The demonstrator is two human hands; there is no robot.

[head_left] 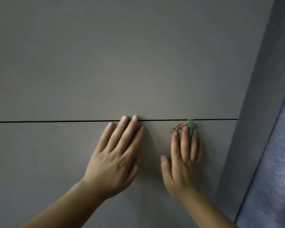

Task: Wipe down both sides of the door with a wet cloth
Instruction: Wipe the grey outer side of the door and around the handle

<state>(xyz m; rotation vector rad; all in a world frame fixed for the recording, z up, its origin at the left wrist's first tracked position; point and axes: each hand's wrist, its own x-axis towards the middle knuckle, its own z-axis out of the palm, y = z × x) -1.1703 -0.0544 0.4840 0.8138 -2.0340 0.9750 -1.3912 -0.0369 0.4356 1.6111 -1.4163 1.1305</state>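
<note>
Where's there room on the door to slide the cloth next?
The door is bare all above the groove and left of the left hand. A narrower strip lies between the cloth and the door edge. It is tight between the left hand and the right hand.

Two bare arms of one person. The left forearm [69, 206] comes in from 7 o'clock and the right forearm [209, 211] from 5 o'clock, both uncovered right to the frame edge. The left hand [115, 155] has long, slim fingers, faint tendon ridges across its back, and short, rounded nails [125, 118]. The right hand [181, 165] is similar in build, its outline slightly blurred.
</note>
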